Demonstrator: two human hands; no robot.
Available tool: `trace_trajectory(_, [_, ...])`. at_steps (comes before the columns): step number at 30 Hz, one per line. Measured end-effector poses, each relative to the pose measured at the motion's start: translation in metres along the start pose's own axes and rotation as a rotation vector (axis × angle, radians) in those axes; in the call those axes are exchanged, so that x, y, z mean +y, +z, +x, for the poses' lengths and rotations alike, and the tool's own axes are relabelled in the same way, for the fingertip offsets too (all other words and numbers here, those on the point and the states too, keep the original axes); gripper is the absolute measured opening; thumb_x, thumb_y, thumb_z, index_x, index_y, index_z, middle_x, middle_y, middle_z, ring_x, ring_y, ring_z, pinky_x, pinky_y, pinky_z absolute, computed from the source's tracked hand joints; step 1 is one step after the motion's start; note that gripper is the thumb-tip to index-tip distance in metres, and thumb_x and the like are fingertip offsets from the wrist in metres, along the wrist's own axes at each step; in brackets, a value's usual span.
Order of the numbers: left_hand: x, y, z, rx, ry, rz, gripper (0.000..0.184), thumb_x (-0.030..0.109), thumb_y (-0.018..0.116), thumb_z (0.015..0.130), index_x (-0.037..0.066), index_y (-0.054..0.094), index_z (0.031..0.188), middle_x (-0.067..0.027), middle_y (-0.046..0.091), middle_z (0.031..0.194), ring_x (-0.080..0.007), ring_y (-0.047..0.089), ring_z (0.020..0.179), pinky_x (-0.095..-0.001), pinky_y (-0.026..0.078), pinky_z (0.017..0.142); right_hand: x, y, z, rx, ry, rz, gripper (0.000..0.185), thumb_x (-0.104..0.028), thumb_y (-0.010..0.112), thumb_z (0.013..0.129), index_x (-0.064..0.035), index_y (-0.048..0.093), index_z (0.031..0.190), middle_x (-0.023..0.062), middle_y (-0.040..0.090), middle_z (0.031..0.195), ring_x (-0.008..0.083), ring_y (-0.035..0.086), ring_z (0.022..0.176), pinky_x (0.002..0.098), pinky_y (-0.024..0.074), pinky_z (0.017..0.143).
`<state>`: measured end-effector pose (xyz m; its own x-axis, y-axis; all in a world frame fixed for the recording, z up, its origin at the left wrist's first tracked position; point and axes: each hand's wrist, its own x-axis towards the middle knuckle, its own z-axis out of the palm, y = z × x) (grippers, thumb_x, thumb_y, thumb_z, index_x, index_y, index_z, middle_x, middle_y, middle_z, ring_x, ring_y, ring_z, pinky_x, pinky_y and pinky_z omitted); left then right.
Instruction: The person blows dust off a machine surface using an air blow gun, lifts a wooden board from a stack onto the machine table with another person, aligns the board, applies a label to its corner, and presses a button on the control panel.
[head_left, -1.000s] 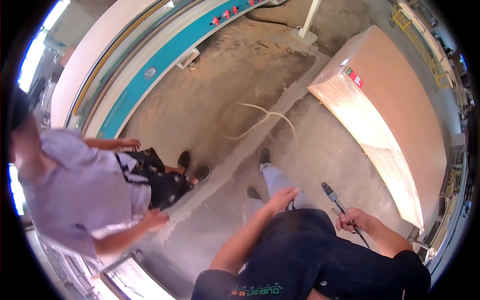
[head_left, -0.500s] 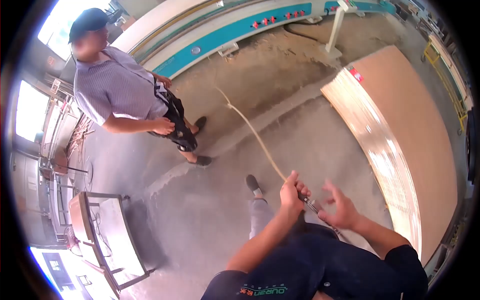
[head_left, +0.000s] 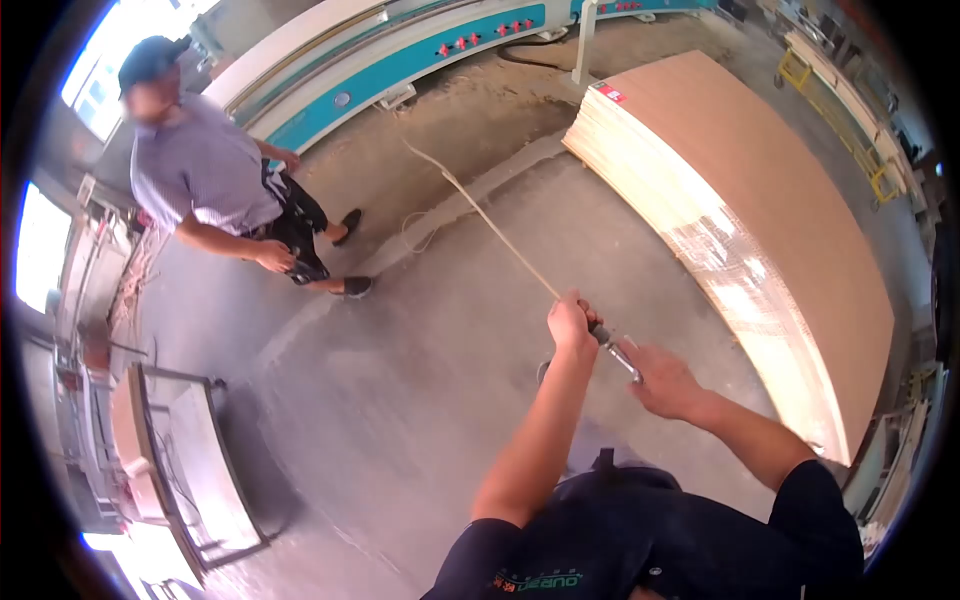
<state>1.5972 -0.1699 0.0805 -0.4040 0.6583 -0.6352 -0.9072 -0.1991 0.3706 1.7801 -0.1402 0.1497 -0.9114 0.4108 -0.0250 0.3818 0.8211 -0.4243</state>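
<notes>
As the left hand (head_left: pixel 572 322) stays closed on the hose (head_left: pixel 500 236), right hand (head_left: pixel 667 382) now at metal fitting (head_left: pixel 622 361), grip unclear

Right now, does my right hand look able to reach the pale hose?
Probably, reaching around: your left hand sits between your right hand and the hose, which runs uncovered beyond.

In front of me, the grey floor (head_left: pixel 400 420) bears a thick board stack (head_left: pixel 760 190), a wheeled table (head_left: pixel 140 440) and a long machine (head_left: pixel 395 78), brown dust (head_left: pixel 475 115) spread beside the machine.
</notes>
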Motion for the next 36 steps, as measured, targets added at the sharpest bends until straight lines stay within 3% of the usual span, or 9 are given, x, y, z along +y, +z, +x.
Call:
trace_trajectory(7, [-0.079, -0.043, -0.100, -0.751, -0.075, -0.618, 0.024, 0.025, 0.045, 0.096, 0.004, 0.055, 0.097, 0.0043, 0.030, 0.053, -0.0096, 0.031, 0.043, -0.0271, 0.032, 0.046, -0.016, -0.014, -0.108, -0.477, 0.484, 1.182, 0.066, -0.023, 0.064, 0.084, 0.0017, 0.030, 0.135, 0.0107, 0.059, 0.096, 0.0231, 0.060, 0.079, 0.0347, 0.0488, 0.070])
trace_trajectory(9, [-0.100, -0.042, -0.115, -0.443, -0.126, -0.493, 0.023, 0.022, 0.046, 0.094, 0.001, 0.054, 0.096, -0.0012, 0.040, 0.057, -0.0150, 0.040, 0.046, -0.0306, 0.040, 0.050, -0.026, -0.007, -0.132, -0.708, 0.589, 1.221, 0.068, -0.029, 0.063, 0.085, 0.0004, 0.028, 0.136, 0.0094, 0.057, 0.093, 0.0212, 0.059, 0.073, 0.0326, 0.0489, 0.068])
trace_trajectory(12, [-0.127, -0.036, -0.133, 0.163, -0.096, -0.122, 0.019, 0.020, 0.047, 0.093, 0.002, 0.050, 0.089, -0.0085, 0.043, 0.059, -0.0240, 0.049, 0.054, -0.0353, 0.047, 0.058, -0.026, -0.006, -0.163, -0.341, 0.287, -0.024, 0.061, -0.026, 0.060, 0.087, -0.0002, 0.031, 0.134, 0.0077, 0.058, 0.090, 0.0191, 0.060, 0.075, 0.0314, 0.0486, 0.068])
trace_trajectory(15, [-0.165, -0.033, -0.150, 0.252, 0.102, 0.128, 0.019, 0.022, 0.048, 0.093, 0.004, 0.049, 0.088, -0.0037, 0.041, 0.056, -0.0180, 0.045, 0.051, -0.0318, 0.043, 0.054, -0.010, 0.003, -0.224, -0.138, -0.060, -0.191, 0.055, -0.022, 0.058, 0.088, -0.0006, 0.034, 0.134, 0.0074, 0.062, 0.096, 0.0189, 0.063, 0.080, 0.0316, 0.0486, 0.073])
trace_trajectory(18, [-0.188, -0.028, -0.200, -0.250, -0.056, -0.085, 0.017, 0.021, 0.052, 0.091, 0.005, 0.052, 0.084, 0.0014, 0.038, 0.055, -0.0122, 0.037, 0.046, -0.0283, 0.037, 0.050, 0.021, 0.004, -0.253, -0.325, 0.086, 1.065, 0.051, -0.018, 0.057, 0.088, -0.0006, 0.037, 0.132, 0.0070, 0.063, 0.098, 0.0191, 0.062, 0.082, 0.0310, 0.0470, 0.077])
trace_trajectory(22, [-0.252, -0.038, -0.241, -0.723, -0.065, -0.361, 0.010, 0.015, 0.053, 0.088, 0.008, 0.050, 0.092, 0.0017, 0.039, 0.055, -0.0119, 0.037, 0.047, -0.0287, 0.037, 0.050, 0.036, -0.001, -0.310, -0.634, 0.304, 1.409, 0.029, -0.018, 0.059, 0.087, -0.0011, 0.055, 0.111, 0.0067, 0.061, 0.092, 0.0153, 0.058, 0.075, 0.0297, 0.0463, 0.068])
trace_trajectory(29, [-0.304, -0.038, -0.282, 0.378, 0.091, 0.216, 0.005, 0.002, 0.047, 0.083, 0.007, 0.046, 0.084, -0.0050, 0.040, 0.054, -0.0180, 0.042, 0.047, -0.0324, 0.042, 0.051, -0.007, -0.028, -0.429, -0.117, 0.046, 0.103, 0.063, -0.023, 0.068, 0.076, -0.0084, 0.044, 0.132, 0.0163, 0.055, 0.103, 0.0349, 0.057, 0.091, 0.0430, 0.0483, 0.078])
trace_trajectory(33, [-0.325, -0.072, -0.306, -0.397, -0.169, -0.128, 0.013, 0.017, 0.048, 0.090, 0.008, 0.044, 0.082, -0.0024, 0.039, 0.053, -0.0160, 0.038, 0.043, -0.0276, 0.037, 0.047, -0.006, -0.030, -0.470, 0.380, -0.021, 0.426, 0.070, -0.022, 0.066, 0.081, -0.0024, 0.032, 0.139, 0.0201, 0.047, 0.128, 0.0282, 0.052, 0.114, 0.0386, 0.0471, 0.086])
trace_trajectory(36, [-0.342, -0.083, -0.339, -0.867, -0.250, -0.455, 0.013, 0.014, 0.051, 0.089, 0.008, 0.046, 0.080, -0.0038, 0.041, 0.055, -0.0156, 0.039, 0.046, -0.0284, 0.038, 0.051, 0.000, -0.012, -0.493, -0.275, 0.374, 1.067, 0.044, -0.025, 0.057, 0.090, 0.0024, 0.048, 0.123, 0.0137, 0.062, 0.105, 0.0259, 0.063, 0.090, 0.0379, 0.0513, 0.078])
